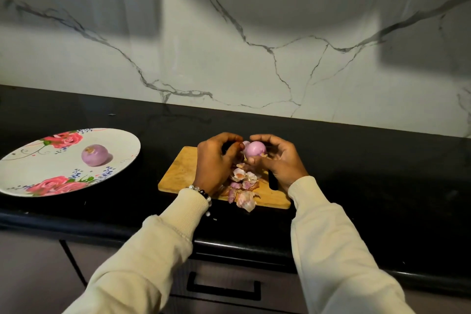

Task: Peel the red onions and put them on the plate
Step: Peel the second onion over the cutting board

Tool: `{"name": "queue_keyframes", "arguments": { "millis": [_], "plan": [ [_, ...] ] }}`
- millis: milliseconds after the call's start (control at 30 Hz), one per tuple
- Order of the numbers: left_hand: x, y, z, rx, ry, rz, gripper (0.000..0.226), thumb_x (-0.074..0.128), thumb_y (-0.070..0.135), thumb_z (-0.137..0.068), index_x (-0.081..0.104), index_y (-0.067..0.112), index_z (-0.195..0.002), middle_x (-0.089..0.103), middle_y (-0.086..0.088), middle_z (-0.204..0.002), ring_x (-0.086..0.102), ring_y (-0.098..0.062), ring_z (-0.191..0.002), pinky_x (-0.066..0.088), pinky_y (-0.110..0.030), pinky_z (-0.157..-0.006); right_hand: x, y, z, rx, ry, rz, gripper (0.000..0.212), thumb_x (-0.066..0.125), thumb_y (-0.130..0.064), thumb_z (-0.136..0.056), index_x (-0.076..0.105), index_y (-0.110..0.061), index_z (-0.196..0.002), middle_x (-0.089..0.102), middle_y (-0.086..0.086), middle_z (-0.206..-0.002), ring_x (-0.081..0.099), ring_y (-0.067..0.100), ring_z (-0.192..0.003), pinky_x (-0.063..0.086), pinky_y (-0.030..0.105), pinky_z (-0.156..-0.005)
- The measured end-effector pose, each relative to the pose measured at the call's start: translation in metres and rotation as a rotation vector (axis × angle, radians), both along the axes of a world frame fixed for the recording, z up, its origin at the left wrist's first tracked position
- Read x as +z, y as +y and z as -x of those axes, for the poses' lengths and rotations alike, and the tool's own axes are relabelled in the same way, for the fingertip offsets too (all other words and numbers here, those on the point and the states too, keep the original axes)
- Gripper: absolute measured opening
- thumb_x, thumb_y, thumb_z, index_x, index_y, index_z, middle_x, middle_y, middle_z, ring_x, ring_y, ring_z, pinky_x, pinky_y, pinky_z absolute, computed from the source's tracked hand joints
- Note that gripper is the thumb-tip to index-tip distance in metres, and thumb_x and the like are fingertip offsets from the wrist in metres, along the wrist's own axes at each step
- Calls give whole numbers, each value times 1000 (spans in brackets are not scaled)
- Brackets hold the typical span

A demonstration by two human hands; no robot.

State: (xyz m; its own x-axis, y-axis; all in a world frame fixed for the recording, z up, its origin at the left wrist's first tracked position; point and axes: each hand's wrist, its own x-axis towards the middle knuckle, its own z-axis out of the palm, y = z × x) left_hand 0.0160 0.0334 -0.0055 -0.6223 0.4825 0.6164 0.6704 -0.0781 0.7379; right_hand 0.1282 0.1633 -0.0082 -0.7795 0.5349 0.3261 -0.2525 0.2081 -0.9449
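Both hands clasp a smooth, pale-purple peeled onion above the cutting board.

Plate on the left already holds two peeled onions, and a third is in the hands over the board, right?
Not quite. The head view shows only one peeled onion on the plate. Another onion is in the hands, left and right, over the board.

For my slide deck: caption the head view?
Both hands peel an onion over the board; one lies on the plate.
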Motion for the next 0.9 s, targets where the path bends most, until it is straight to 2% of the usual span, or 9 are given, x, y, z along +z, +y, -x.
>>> {"name": "queue_keyframes", "arguments": {
  "millis": [167, 333, 400, 467, 533, 633, 733, 833, 900],
  "plan": [
    [1, -1, 2, -9, -28, -44, 24, 63, 9, -93, 67, 20, -114, 67, 12, -97, 60, 11, -90, 47, -5, -74, -2, 4, 0, 21, 41, 23, 47, 72, 10, -81, 67, -18, -119, 68, 5, -124, 63, 24, -119, 53, 41, -99],
    [-1, 2, 2, 45, 53, -18, 20, 57, 4, -93, 71, 17, -99, 69, 1, -97, 63, -5, -84, 53, -20, -74, -1, 2, 0, 91, 75, 79, 45, 66, 11, -85, 64, -10, -124, 65, 10, -126, 63, 26, -119, 56, 40, -93],
    [-2, 2, 2, 70, 79, -11, 17, 58, 6, -93, 72, 13, -101, 69, -1, -97, 63, -8, -85, 51, -18, -74, 0, 1, 0, 102, 76, 88, 44, 68, 9, -83, 65, -10, -123, 65, 7, -124, 63, 26, -117, 57, 39, -90],
    [-2, 1, 2, 59, 110, -7, 13, 65, 13, -91, 71, 12, -102, 67, 0, -97, 60, -4, -81, 47, -9, -70, 1, 1, -1, 94, 59, 88, 49, 78, 3, -75, 67, -15, -119, 67, 1, -120, 63, 28, -117, 56, 44, -93],
    [-2, 1, 2, 38, 128, 10, 17, 74, 19, -85, 70, 13, -101, 65, 3, -95, 60, -3, -79, 47, -10, -69, 1, 1, -1, 77, 45, 71, 52, 84, -2, -67, 69, -18, -114, 68, -4, -117, 63, 31, -117, 55, 49, -96],
    [-1, 0, 1, 16, 88, 17, 16, 75, 12, -83, 69, 14, -98, 68, 1, -92, 62, -3, -78, 49, -13, -66, 1, 0, -2, 60, 56, 38, 45, 81, 5, -70, 69, -18, -108, 69, -6, -113, 64, 28, -114, 55, 49, -96],
    [1, -1, -1, -33, 23, 13, 23, 70, 8, -87, 64, 13, -109, 67, 2, -89, 61, 8, -75, 46, -6, -63, 0, 1, -3, 62, 70, 25, 41, 76, 5, -78, 70, -20, -109, 69, -4, -118, 62, 28, -117, 54, 47, -99],
    [1, -2, -3, -51, 44, 47, 35, 65, 12, -91, 60, 14, -125, 65, 7, -91, 62, 3, -77, 46, -6, -70, 0, 1, -2, 92, 72, 54, 39, 69, 4, -85, 69, -17, -118, 65, 7, -125, 61, 30, -120, 52, 48, -101],
    [0, 0, -1, -48, 92, 91, 30, 61, 14, -95, 64, 13, -124, 69, -1, -102, 63, -4, -87, 53, -19, -81, 0, 0, -1, 130, 72, 103, 40, 64, 4, -89, 64, -12, -125, 64, 10, -125, 63, 30, -118, 53, 45, -100]
  ]
}}
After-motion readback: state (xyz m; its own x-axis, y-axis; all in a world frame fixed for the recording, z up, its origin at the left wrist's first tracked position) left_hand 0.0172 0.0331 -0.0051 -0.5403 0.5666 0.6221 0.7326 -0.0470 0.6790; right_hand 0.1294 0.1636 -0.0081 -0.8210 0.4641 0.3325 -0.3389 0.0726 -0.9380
